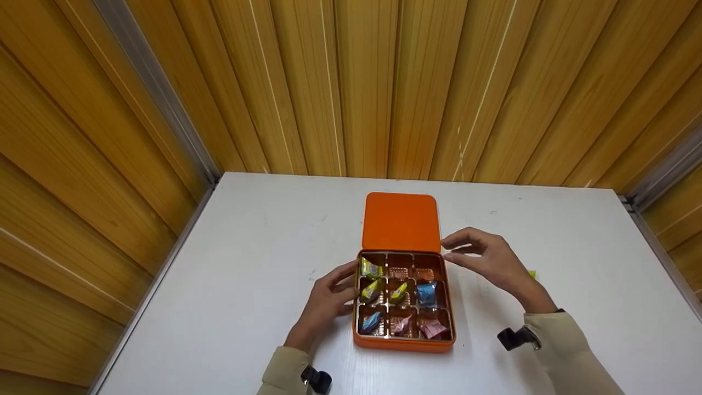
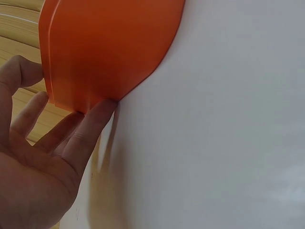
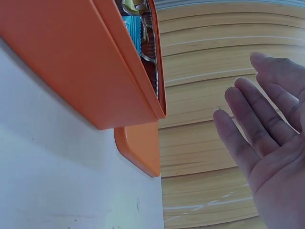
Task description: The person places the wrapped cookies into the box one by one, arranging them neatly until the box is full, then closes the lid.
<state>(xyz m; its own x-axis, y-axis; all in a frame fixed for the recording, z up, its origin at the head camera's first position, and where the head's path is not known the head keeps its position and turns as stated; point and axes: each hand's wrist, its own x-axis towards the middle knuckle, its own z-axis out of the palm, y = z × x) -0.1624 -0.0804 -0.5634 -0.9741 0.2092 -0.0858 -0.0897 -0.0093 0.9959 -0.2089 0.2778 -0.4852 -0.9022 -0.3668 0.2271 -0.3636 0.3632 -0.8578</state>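
Observation:
An orange tin (image 1: 405,345) stands on the table with its lid (image 1: 400,222) folded back. Its divided brown tray holds small wrapped candies: yellow-green candies (image 1: 371,291), a blue candy (image 1: 426,294) at middle right, another blue candy (image 1: 371,322) at lower left, and pink candies (image 1: 433,328) in the near row. Bare tray bottom shows at far middle and far right. My left hand (image 1: 327,299) touches the tin's left side with its fingertips. Beside the far right corner, near the lid, my right hand (image 1: 493,260) holds nothing; the right wrist view shows its fingers apart from the tin.
The white table (image 1: 247,263) reaches back to a wood-patterned wall (image 1: 364,93). A small yellow-green thing (image 1: 532,273) lies partly hidden behind my right wrist. Dark straps (image 1: 317,378) sit at both sleeves.

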